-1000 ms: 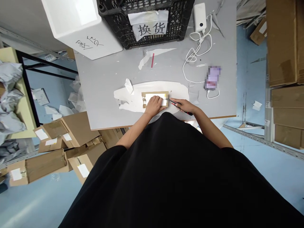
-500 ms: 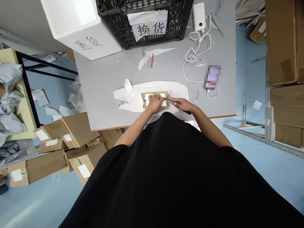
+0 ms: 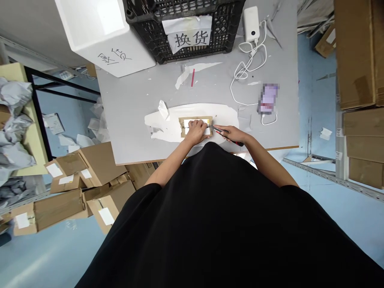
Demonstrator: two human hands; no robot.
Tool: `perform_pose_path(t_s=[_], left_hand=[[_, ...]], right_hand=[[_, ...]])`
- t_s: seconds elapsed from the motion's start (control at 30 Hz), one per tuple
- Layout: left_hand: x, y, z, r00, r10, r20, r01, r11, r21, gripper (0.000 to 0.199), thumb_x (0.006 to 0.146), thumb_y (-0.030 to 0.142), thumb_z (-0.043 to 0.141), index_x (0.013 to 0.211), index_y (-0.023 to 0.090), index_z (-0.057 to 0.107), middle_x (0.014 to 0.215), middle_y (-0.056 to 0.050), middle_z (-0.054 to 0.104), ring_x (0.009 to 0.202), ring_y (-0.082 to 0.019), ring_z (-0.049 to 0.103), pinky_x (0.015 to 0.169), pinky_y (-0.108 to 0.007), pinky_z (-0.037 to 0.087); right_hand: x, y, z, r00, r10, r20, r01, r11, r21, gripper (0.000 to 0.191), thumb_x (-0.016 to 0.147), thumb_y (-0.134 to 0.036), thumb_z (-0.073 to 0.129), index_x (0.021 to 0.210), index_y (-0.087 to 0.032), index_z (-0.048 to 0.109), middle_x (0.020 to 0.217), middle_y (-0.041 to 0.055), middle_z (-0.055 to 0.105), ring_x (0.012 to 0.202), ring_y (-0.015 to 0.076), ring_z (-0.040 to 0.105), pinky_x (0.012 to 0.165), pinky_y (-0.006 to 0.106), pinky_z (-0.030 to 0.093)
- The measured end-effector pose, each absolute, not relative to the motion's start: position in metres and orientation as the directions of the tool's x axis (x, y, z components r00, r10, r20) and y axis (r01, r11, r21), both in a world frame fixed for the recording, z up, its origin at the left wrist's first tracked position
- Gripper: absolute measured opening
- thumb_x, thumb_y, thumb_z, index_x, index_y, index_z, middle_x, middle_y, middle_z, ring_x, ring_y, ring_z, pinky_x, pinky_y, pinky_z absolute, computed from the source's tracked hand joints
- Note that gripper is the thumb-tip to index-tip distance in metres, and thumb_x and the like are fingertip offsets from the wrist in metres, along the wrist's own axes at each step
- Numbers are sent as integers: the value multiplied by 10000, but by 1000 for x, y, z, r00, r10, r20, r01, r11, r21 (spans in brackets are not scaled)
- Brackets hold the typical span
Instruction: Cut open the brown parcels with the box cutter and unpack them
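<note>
A small brown cardboard box [image 3: 181, 120] with a white label lies on a white patch [image 3: 168, 130] near the front edge of the grey table. My left hand [image 3: 196, 132] rests on top of the box, its fingers bent over the label and gripping the box. My right hand [image 3: 229, 133] is closed around a black and red utility knife [image 3: 238, 143]. The knife's tip points left, at the right end of the box. A crumpled white scrap [image 3: 163, 109] is left of the box.
At the table's back stand a white bin [image 3: 132, 60] and a black crate [image 3: 231, 32]. A power bank [image 3: 251, 24], a white cable [image 3: 240, 74] and a phone [image 3: 268, 99] are on the right. Cardboard boxes [image 3: 102, 166] are piled at the lower left.
The knife and my right hand have shifted slightly right, with the tip now by the box's right edge. My left hand still rests on the box.
</note>
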State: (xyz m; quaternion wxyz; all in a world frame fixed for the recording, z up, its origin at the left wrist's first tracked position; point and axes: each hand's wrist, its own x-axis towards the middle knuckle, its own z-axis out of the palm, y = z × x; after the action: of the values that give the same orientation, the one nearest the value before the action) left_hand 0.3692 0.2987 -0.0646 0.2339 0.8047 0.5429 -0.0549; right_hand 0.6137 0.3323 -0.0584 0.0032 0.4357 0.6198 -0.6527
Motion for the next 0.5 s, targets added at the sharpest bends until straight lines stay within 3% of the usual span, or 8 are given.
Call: perform_pose_path(t_s=[0.5], left_hand=[[367,302,-73,382,877,-292,902,-285,324,481,863,481,656,1203,151,569,1220,-206,533,1158,-383,454,1034,-525,268]], right_hand=[[617,322,-70,-622,551,-556,439,-342,-831,555,990,-227,482,1539,-288,422,707,-48,546,466,57,451,515,191,448]])
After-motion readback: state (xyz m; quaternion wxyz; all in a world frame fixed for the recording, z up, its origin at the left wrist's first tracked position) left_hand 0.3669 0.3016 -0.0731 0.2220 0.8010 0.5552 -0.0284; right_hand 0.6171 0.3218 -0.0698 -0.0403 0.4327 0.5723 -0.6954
